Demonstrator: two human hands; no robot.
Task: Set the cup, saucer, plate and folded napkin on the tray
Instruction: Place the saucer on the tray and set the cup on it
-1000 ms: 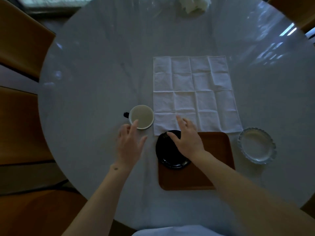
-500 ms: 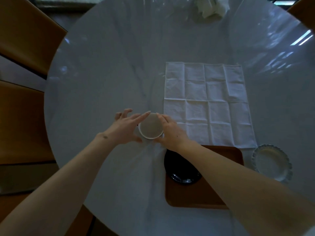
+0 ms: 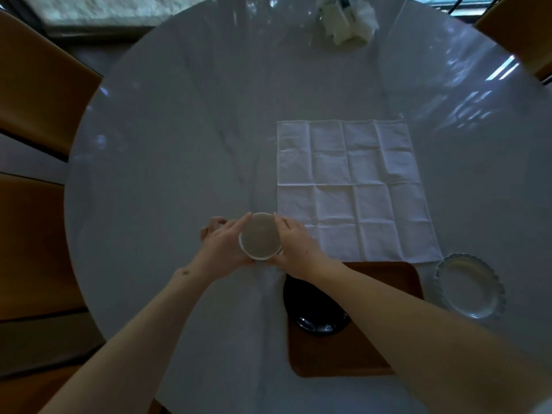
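A white cup (image 3: pixel 260 236) is gripped from both sides, my left hand (image 3: pixel 222 248) on its left wall and my right hand (image 3: pixel 295 245) on its right wall. It sits just left of the brown tray (image 3: pixel 367 348); whether it is lifted off the table I cannot tell. A black saucer (image 3: pixel 313 312) lies on the tray's left end, partly hidden by my right forearm. The white napkin (image 3: pixel 352 189) lies spread flat beyond the tray. A clear glass plate (image 3: pixel 469 289) with a scalloped rim rests on the table right of the tray.
The round grey marble table (image 3: pixel 167 144) carries crumpled white paper (image 3: pixel 349 20) at its far edge. Brown chairs (image 3: pixel 35 85) stand along the left side, and another chair (image 3: pixel 519 28) stands at the far right.
Both hands moved from beside the saucer and closed around the cup. The camera shifted, so everything sits lower and farther right in view.
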